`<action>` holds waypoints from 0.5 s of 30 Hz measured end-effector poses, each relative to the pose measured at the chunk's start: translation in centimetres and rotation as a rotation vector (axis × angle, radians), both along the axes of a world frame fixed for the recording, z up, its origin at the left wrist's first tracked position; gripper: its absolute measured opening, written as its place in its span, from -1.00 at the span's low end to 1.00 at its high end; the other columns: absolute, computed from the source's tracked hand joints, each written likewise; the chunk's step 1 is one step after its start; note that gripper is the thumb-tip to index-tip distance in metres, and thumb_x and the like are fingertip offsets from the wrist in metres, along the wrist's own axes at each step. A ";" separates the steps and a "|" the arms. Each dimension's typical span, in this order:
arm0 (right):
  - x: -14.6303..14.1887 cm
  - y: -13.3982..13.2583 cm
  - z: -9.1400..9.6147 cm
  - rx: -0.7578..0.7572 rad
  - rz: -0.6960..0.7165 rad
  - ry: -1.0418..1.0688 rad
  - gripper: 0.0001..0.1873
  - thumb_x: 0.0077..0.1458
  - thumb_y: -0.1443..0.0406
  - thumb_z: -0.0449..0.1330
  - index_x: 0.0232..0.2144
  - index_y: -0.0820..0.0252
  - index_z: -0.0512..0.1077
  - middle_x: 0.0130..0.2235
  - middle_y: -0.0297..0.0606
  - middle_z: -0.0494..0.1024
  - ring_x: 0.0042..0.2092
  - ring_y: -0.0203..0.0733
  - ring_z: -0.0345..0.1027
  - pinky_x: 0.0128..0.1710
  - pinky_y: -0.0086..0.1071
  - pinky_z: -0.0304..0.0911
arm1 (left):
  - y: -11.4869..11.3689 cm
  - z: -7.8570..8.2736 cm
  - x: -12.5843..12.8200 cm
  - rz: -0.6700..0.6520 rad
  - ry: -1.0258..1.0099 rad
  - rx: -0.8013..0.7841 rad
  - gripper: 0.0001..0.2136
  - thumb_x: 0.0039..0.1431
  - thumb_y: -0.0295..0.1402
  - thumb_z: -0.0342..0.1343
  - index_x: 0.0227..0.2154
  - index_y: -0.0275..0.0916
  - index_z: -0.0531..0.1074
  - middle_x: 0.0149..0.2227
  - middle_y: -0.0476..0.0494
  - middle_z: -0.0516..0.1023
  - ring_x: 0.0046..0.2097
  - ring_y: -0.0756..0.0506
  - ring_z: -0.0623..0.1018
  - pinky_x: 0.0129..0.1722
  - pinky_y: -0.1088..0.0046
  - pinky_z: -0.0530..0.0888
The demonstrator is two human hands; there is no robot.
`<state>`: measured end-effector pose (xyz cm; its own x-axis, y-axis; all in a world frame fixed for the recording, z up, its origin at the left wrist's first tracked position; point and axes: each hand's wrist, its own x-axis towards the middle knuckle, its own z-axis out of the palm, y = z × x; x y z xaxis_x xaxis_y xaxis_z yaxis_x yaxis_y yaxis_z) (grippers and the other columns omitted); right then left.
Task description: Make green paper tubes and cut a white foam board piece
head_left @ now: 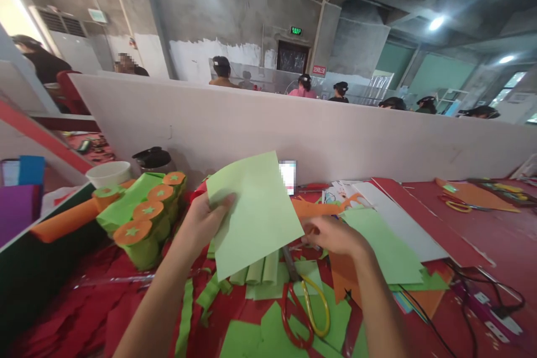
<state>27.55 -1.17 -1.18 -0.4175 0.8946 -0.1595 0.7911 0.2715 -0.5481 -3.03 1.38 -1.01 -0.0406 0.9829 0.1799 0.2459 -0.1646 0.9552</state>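
Note:
A light green sheet of paper is held up in front of me above the table. My left hand grips its left edge, thumb lying on the near face and the other fingers hidden behind. At the sheet's lower right corner, my right hand has its fingers curled in a pinch on the paper. Below the sheet lie scissors with one red and one yellow handle loop, resting on green paper pieces. Several rolled green paper tubes show just under the sheet's lower edge.
To the left stand green paper rolls with orange, star-marked tops, a white cup and a dark-lidded bottle. More green sheets lie right, near black cables. A white partition borders the table's back; several people sit beyond.

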 end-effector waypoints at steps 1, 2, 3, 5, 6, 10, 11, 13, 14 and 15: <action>0.0 -0.4 -0.6 -0.020 0.010 -0.096 -0.82 0.11 0.36 0.15 -0.24 0.05 0.50 -0.26 -0.35 0.63 -0.26 -0.19 0.50 -0.35 -0.44 0.26 | -0.1 0.1 0.0 -0.008 0.000 -0.004 -0.64 0.07 -0.03 0.17 -0.33 -0.28 0.50 -0.35 -0.19 0.62 -0.38 -0.19 0.57 -0.43 0.37 0.49; -0.1 -0.8 -1.3 -0.033 0.006 -0.151 -0.78 0.05 0.41 0.17 -0.25 0.05 0.51 -0.27 -0.36 0.64 -0.27 -0.18 0.51 -0.37 -0.45 0.24 | -0.2 0.2 0.1 -0.016 0.001 -0.002 -0.64 0.07 -0.04 0.17 -0.33 -0.29 0.49 -0.35 -0.19 0.62 -0.38 -0.19 0.57 -0.43 0.37 0.49; -0.2 -1.3 -2.1 -0.036 -0.007 -0.193 -0.74 0.00 0.45 0.18 -0.26 0.07 0.51 -0.28 -0.35 0.64 -0.27 -0.16 0.51 -0.38 -0.45 0.23 | -0.3 0.3 0.2 -0.025 0.004 0.001 -0.64 0.07 -0.04 0.17 -0.33 -0.29 0.49 -0.36 -0.19 0.62 -0.39 -0.19 0.57 -0.44 0.37 0.49; -0.6 -2.4 -3.5 -0.009 -0.044 -0.273 -0.67 -0.07 0.50 0.18 -0.25 0.08 0.51 -0.24 -0.30 0.63 -0.21 -0.09 0.50 -0.36 -0.43 0.20 | -0.4 0.5 0.5 -0.040 0.006 0.008 -0.65 0.08 -0.05 0.16 -0.35 -0.29 0.48 -0.40 -0.17 0.60 -0.42 -0.17 0.56 -0.46 0.39 0.48; -0.8 -2.9 -4.2 0.015 -0.058 -0.309 -0.64 -0.08 0.51 0.17 -0.22 0.08 0.50 -0.20 -0.27 0.62 -0.16 -0.05 0.48 -0.34 -0.41 0.18 | -0.5 0.6 0.6 -0.047 0.001 0.011 -0.66 0.08 -0.06 0.16 -0.35 -0.29 0.48 -0.41 -0.16 0.59 -0.43 -0.16 0.55 -0.47 0.39 0.47; -1.2 -4.2 -5.7 0.088 -0.082 -0.402 -0.65 -0.07 0.48 0.18 -0.17 0.14 0.45 -0.12 -0.13 0.57 -0.08 0.09 0.43 -0.31 -0.36 0.11 | -0.8 0.9 0.8 -0.076 -0.028 0.023 -0.69 0.10 -0.09 0.15 -0.37 -0.30 0.47 -0.42 -0.15 0.58 -0.44 -0.13 0.53 -0.48 0.40 0.46; -1.2 -4.4 -5.8 0.098 -0.085 -0.413 -0.67 -0.06 0.47 0.19 -0.19 0.17 0.44 -0.14 -0.11 0.57 -0.10 0.10 0.43 -0.32 -0.36 0.09 | -0.8 1.0 0.7 -0.085 -0.034 0.027 -0.69 0.10 -0.10 0.15 -0.36 -0.29 0.47 -0.42 -0.15 0.59 -0.44 -0.14 0.54 -0.47 0.40 0.47; -1.2 -4.6 -5.9 0.111 -0.094 -0.421 -0.71 -0.05 0.46 0.18 -0.22 0.19 0.42 -0.20 -0.12 0.57 -0.15 0.08 0.43 -0.35 -0.37 0.04 | -0.9 1.0 0.6 -0.098 -0.037 0.032 -0.69 0.11 -0.10 0.14 -0.35 -0.29 0.47 -0.40 -0.16 0.59 -0.42 -0.14 0.55 -0.46 0.40 0.47; -1.1 -4.6 -5.9 0.115 -0.099 -0.419 -0.71 -0.05 0.47 0.17 -0.22 0.18 0.41 -0.23 -0.15 0.57 -0.17 0.05 0.44 -0.37 -0.38 0.01 | -0.9 1.0 0.5 -0.101 -0.035 0.034 -0.69 0.12 -0.10 0.13 -0.34 -0.29 0.47 -0.39 -0.16 0.59 -0.41 -0.14 0.55 -0.45 0.40 0.47; -0.9 -4.7 -5.8 0.116 -0.103 -0.413 -0.71 -0.05 0.48 0.17 -0.22 0.16 0.40 -0.26 -0.19 0.58 -0.20 0.01 0.44 -0.38 -0.39 -0.01 | -0.9 0.9 0.4 -0.099 -0.031 0.036 -0.70 0.12 -0.10 0.13 -0.35 -0.29 0.47 -0.39 -0.16 0.59 -0.41 -0.14 0.55 -0.45 0.40 0.47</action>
<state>26.61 -5.82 -6.99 -0.2478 0.9500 -0.1901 0.9635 0.2211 -0.1510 -2.62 0.50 -0.08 0.0508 0.9753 0.2151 0.1975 -0.2210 0.9551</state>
